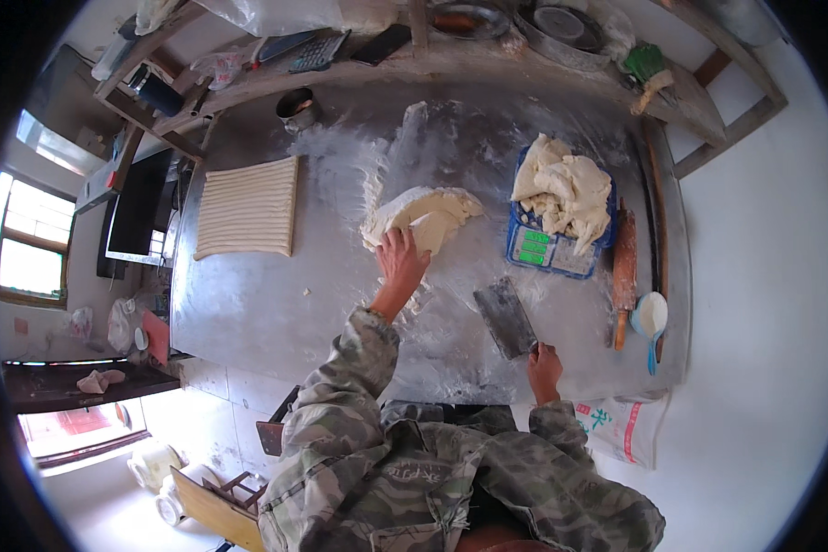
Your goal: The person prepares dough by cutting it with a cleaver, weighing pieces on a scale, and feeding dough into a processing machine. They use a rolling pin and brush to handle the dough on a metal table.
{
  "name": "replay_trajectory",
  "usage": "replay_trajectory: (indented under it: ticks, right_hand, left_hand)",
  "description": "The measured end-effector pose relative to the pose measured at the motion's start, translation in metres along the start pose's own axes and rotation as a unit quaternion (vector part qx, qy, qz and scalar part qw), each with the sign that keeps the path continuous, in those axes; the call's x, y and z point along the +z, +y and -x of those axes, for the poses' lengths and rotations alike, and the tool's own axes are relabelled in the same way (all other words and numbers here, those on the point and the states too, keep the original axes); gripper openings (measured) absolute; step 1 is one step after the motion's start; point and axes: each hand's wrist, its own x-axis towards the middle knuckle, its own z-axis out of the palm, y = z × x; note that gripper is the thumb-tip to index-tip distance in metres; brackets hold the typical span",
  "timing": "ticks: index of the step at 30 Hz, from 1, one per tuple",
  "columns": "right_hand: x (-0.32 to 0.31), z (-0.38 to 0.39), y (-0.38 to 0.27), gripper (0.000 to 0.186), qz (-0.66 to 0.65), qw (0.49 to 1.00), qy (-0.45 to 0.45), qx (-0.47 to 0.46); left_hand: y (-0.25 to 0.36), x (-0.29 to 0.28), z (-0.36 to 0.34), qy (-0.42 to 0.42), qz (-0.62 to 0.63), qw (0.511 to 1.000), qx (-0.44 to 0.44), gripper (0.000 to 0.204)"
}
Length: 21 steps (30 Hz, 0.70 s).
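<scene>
Handling dough: the left hand [401,267] has its fingers on the near side of the dough lump [440,208]; whether they are closed on it I cannot tell.
Cleaver: the right hand [544,366] grips its handle near the table's near edge; the broad blade [504,317] points far and left, well apart from the lump.
Dough lump: around the middle of the metal table [248,304], amid scattered flour, curved toward the right.
Step in hand: probably positioning or shaping this lump, with the blade kept ready.
Next move: a cut would call for bringing the blade left, edge down, with the left fingers clear.
Dough strips: a ribbed block [247,208] on the far left.
Digital scale: blue [577,268], to the right, bearing a heaped dough pile [566,189].
Right edge: a rolling pin [625,258], with a flour-filled scoop [651,315] just beside it.
</scene>
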Motion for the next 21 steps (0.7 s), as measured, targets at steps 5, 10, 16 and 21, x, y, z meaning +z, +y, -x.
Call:
replay_trajectory:
  ticks: [5, 10, 16, 21]
  right_hand:
    - [0.018, -0.029, -0.048, 0.050, -0.164, 0.983, 0.033, -0.081]
    - [0.059, -0.084, -0.137, 0.066, -0.299, 0.947, -0.050, -0.107]
    - [0.058, -0.141, -0.254, 0.082, -0.585, 0.771, -0.227, 0.108]
    - [0.065, -0.203, -0.273, 0.061, -0.655, 0.717, -0.200, 0.128]
  left_hand:
    - [-0.009, 0.019, -0.027, -0.038, 0.059, 0.984, -0.167, 0.098]
    - [-0.027, 0.037, -0.031, -0.028, 0.161, 0.955, -0.247, 0.112]
    - [-0.053, 0.065, -0.019, -0.030, 0.280, 0.914, -0.292, 0.111]
    - [-0.022, 0.061, -0.033, -0.062, 0.199, 0.921, -0.328, 0.106]
